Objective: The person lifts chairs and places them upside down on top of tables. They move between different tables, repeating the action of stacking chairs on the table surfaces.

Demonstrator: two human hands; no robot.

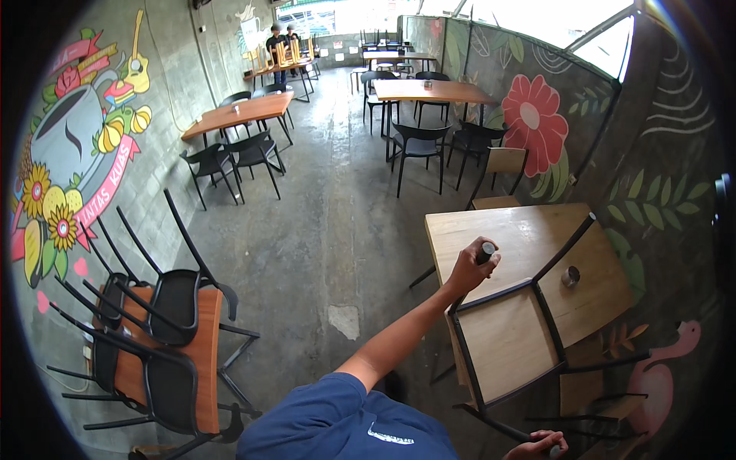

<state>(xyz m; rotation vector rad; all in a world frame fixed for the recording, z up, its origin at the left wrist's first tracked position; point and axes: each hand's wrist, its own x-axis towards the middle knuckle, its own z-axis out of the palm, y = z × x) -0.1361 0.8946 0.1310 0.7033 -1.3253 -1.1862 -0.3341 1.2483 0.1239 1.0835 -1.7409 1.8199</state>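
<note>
A wooden-seat chair with a black metal frame is upside down in front of me, its legs pointing up. My left hand is wrapped around one leg near its tip. At the lower edge of the picture, my right hand grips another leg near its end. The seat partly overlaps the near edge of a light wooden table; whether it touches the tabletop I cannot tell. A small metallic container stands on that table, right of the raised chair leg.
On the left, upturned black chairs rest on an orange-brown table. Another wooden chair stands behind the light table. Farther off are two tables with black chairs. Two people stand at the back left.
</note>
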